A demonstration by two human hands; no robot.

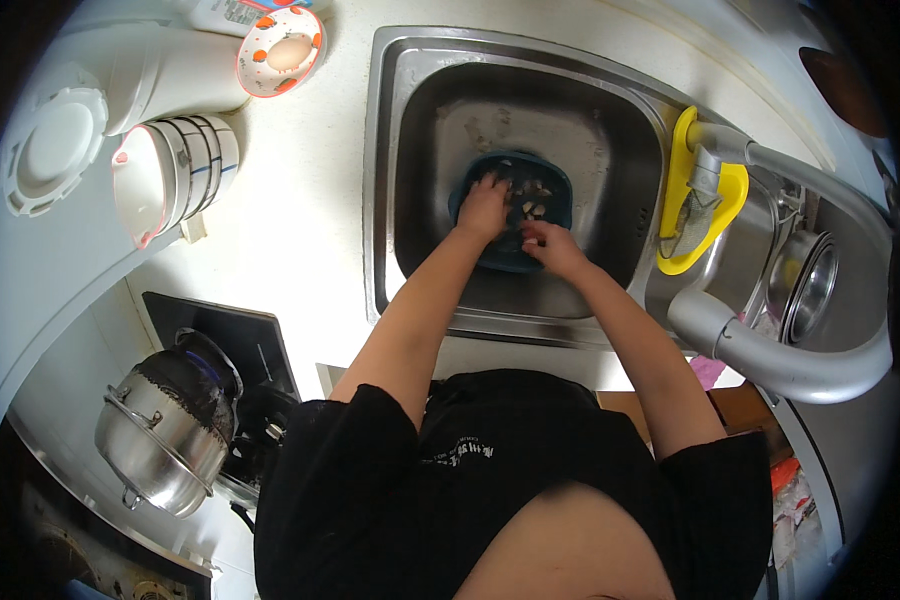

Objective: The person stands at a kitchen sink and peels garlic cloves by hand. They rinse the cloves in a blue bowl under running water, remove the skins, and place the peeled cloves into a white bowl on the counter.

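A dark teal plastic basin (562, 196) sits on the bottom of the stainless steel sink (615, 172), with water in it. Several small pale pieces of food (532, 209) lie in the basin; their kind is too small to make out. My left hand (486, 204) reaches over the basin's left side, its fingers blurred and down among the contents. At the right front part of the basin is my right hand (555, 246), fingers curled inward near the pieces. Whether either hand grips a piece is hidden by blur and the fingers.
A yellow draining tray (682, 251) with a mesh strainer (694, 221) sits right of the bowl, under a grey pipe (817, 379). Steel bowls (810, 285) stand beyond. Leftward are stacked bowls (187, 172), an egg (289, 54) in a patterned dish (259, 79), and a pot (165, 442) on a gas stove.
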